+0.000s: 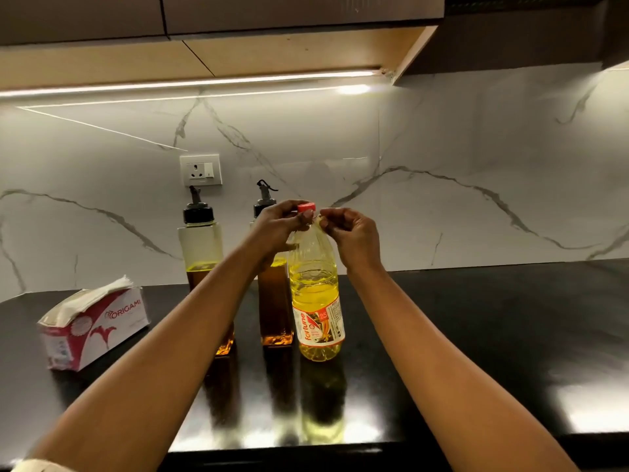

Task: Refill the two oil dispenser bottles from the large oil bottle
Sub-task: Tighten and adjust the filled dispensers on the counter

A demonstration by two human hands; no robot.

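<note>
Pouring hasn't begun, I judge: my left hand (279, 226) grips the large oil bottle (315, 294) at the neck, and my right hand (354, 236) pinches it beneath the unopened red cap (306, 208).

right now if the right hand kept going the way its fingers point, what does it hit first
The neck of the large oil bottle, just under the red cap; the right hand points left and seems to pinch there. Right behind it is the left hand, gripping the cap.
</note>
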